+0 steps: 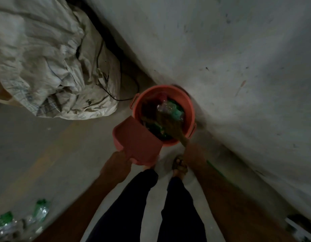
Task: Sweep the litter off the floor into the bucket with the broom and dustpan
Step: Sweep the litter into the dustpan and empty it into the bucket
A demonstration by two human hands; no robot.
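A salmon-red bucket [188,105] stands on the floor against the wall, with plastic bottles and green wrappers inside. My left hand [117,164] grips the handle of a red dustpan [137,138], which is tipped up with its front edge at the bucket's near rim. My right hand [193,152] holds a straw broom [170,123] near its head; the bristles reach down into the bucket over the litter. The picture is blurred by motion.
A large crumpled white sack [46,63] lies at the left, with a black cable [114,84] trailing beside it. Crushed plastic bottles [20,222] lie on the floor at the lower left. A grey wall [238,58] runs along the right. My feet [180,165] stand just before the bucket.
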